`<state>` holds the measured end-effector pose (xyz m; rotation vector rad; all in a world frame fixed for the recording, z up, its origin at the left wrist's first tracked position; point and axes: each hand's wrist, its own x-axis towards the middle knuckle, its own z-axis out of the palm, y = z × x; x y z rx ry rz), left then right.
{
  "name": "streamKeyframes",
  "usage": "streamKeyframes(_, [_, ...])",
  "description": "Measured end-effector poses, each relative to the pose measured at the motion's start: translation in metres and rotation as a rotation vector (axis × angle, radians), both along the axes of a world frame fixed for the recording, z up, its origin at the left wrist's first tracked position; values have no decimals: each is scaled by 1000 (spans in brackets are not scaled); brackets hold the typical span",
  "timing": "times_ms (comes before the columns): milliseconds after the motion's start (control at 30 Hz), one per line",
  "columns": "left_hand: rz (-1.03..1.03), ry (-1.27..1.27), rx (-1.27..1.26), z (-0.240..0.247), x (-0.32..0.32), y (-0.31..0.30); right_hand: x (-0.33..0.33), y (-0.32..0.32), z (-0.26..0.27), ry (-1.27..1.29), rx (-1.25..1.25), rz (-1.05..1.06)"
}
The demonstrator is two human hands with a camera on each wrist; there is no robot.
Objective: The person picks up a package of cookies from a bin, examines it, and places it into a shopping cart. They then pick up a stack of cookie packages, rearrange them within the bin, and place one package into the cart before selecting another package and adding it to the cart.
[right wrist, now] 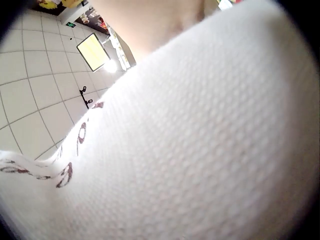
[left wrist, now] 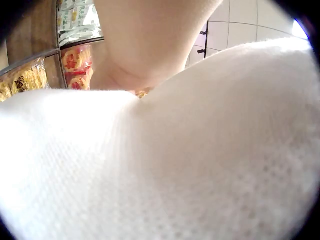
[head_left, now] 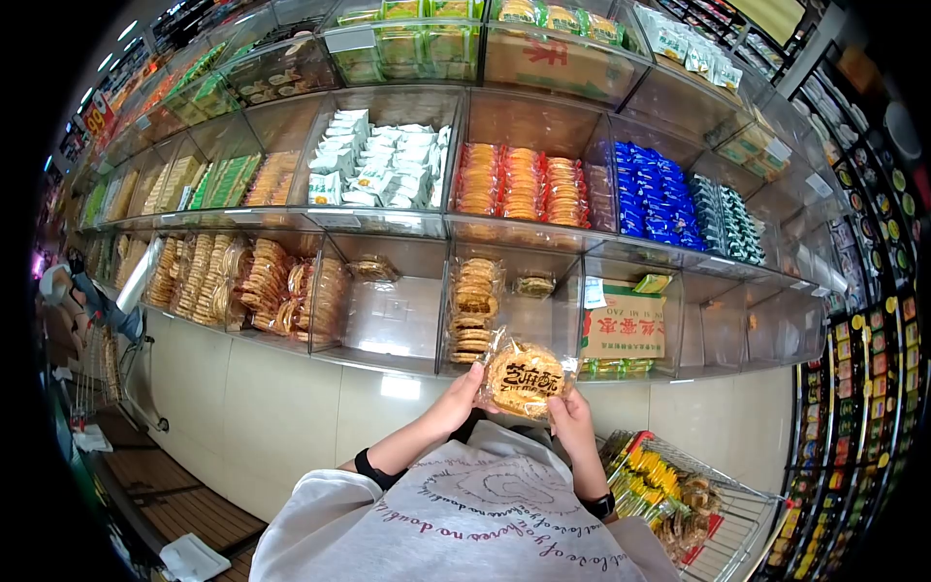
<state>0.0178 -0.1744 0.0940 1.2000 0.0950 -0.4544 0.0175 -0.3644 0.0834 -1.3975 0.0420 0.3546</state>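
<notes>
A clear-wrapped round sesame cookie (head_left: 526, 376) with dark printed lettering is held up before the person's chest. At its left edge, the left hand (head_left: 458, 401) grips the wrapper with the thumb in front. The right hand (head_left: 570, 417) holds the lower right corner, its thumb lying on the wrapper. Fingers behind the packet are hidden. Just beyond it, a stack of similar wrapped cookies (head_left: 475, 299) fills part of a clear bin. Pale shirt cloth (left wrist: 150, 165) covers most of the left wrist view, and similar cloth (right wrist: 190, 125) fills the right wrist view.
Tiered clear bins hold orange-red packs (head_left: 522, 184), blue packs (head_left: 658, 199) and white packs (head_left: 393, 165). A printed carton (head_left: 626, 325) sits in a lower bin. Behind the right arm stands a shopping cart (head_left: 752, 524) with yellow packets (head_left: 652, 477). Dark shelving (head_left: 853, 407) lines the right.
</notes>
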Motion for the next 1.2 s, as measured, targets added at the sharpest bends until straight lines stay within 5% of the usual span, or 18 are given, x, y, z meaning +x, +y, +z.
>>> streamKeyframes(800, [-31,-25,92,-14,1,11,2,3,4,45,-112,9])
streamKeyframes(900, [98,-128,-20,-12,3,9,1,5,2,17,-132,19])
streamKeyframes(1000, [133,-276,146,-3,4,14,1,3,-6,-38,-195,74])
streamKeyframes(1200, [-113,-465,549,16,8,32,3,1,-6,-141,-292,205])
